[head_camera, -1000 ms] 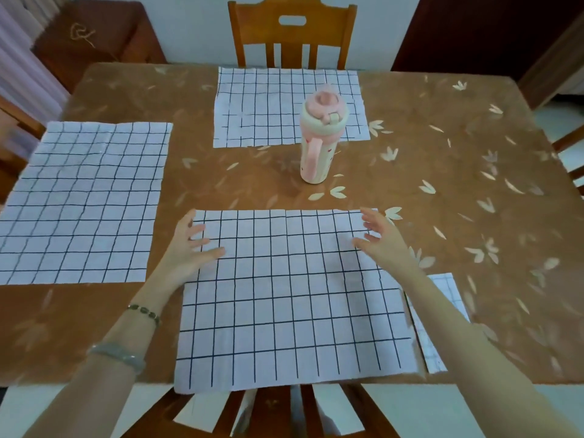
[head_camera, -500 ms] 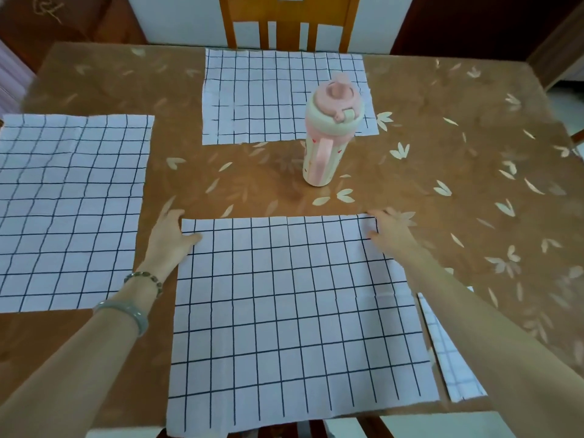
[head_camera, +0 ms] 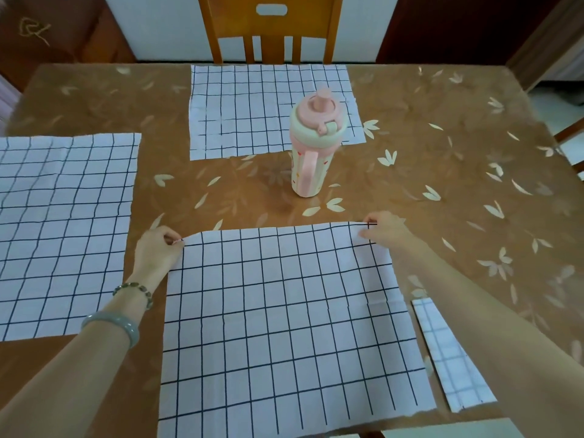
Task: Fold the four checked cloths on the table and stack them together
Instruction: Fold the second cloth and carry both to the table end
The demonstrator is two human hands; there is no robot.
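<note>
A white cloth with black checks (head_camera: 284, 327) lies flat on the table right in front of me. My left hand (head_camera: 158, 248) pinches its far left corner and my right hand (head_camera: 384, 230) pinches its far right corner; the far edge is lifted slightly off the table. A second checked cloth (head_camera: 60, 229) lies flat at the left. A third checked cloth (head_camera: 249, 109) lies at the far side. A narrower piece of checked cloth (head_camera: 448, 352) lies at the near right, partly hidden under my right forearm.
A pink and cream drinking bottle (head_camera: 313, 147) with a handle stands upright between the near and far cloths. The brown table (head_camera: 458, 184) has a leaf pattern. A wooden chair (head_camera: 268, 30) stands behind the far edge. A dark cabinet (head_camera: 47, 33) is at the back left.
Both hands went from resting flat by the cloth's far corners to pinching them. The far edge of the near cloth has risen a little. The camera has moved closer.
</note>
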